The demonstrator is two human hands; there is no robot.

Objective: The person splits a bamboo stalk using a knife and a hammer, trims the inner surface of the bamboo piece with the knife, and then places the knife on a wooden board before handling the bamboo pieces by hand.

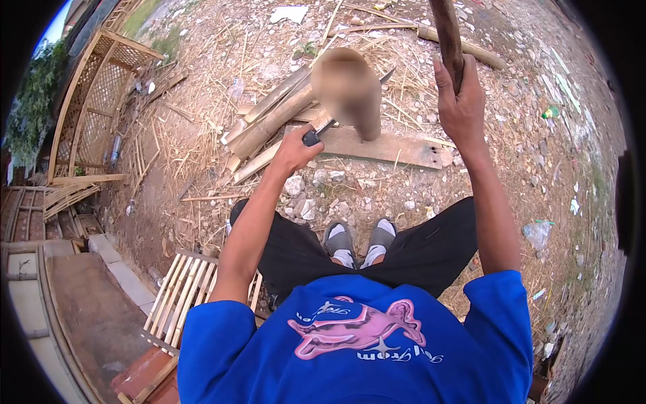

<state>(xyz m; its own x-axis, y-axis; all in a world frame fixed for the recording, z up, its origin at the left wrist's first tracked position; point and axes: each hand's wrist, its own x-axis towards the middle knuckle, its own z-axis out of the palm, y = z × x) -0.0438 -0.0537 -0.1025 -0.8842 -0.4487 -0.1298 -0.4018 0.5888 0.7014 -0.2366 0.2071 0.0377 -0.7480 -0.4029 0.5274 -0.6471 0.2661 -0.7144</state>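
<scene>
My left hand [295, 153] is closed around the black handle of a long knife [324, 126]. Its blade runs away to the upper right across a thick bamboo piece [367, 125], and the tip shows on the far side. A blurred patch covers most of that piece, so the contact between blade and bamboo is hidden. My right hand [461, 101] grips a dark wooden stick [447, 30], raised to the right of the bamboo and apart from it. The stick's upper end is out of view.
Split and whole bamboo lengths [274, 125] lie left of the knife. A flat wooden plank [397, 149] rests on the rubble-strewn ground. A lattice bamboo frame [101, 101] stands at the far left, and a slatted bamboo panel [176, 296] lies near my left elbow.
</scene>
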